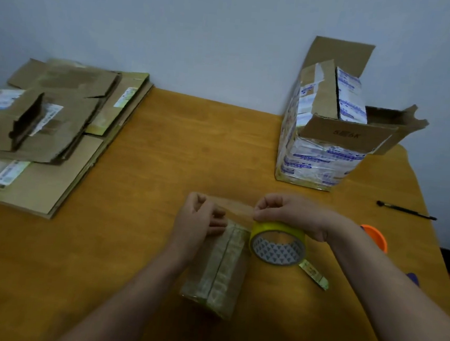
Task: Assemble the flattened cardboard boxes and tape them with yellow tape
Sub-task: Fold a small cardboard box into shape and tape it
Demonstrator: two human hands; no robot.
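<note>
The small cardboard box [218,267] lies on the wooden table [151,164] at the near edge, seam up, with old tape along the seam.

- Left hand [198,217]: at the box's far end, fingers curled, pinching one end of a pulled-out tape strip [238,208].
- Right hand [288,214]: apart from the left, fingers curled, pinching the strip where it leaves the yellow tape roll [277,243]. The roll sits on edge just right of the box.

A stack of flattened boxes [45,133] covers the far-left corner. An open taped box [321,140] stands far right against the pale wall [203,32]. A pen [405,210] and an orange object [376,235] lie near the right edge. Bare tabletop lies between stack and hands.
</note>
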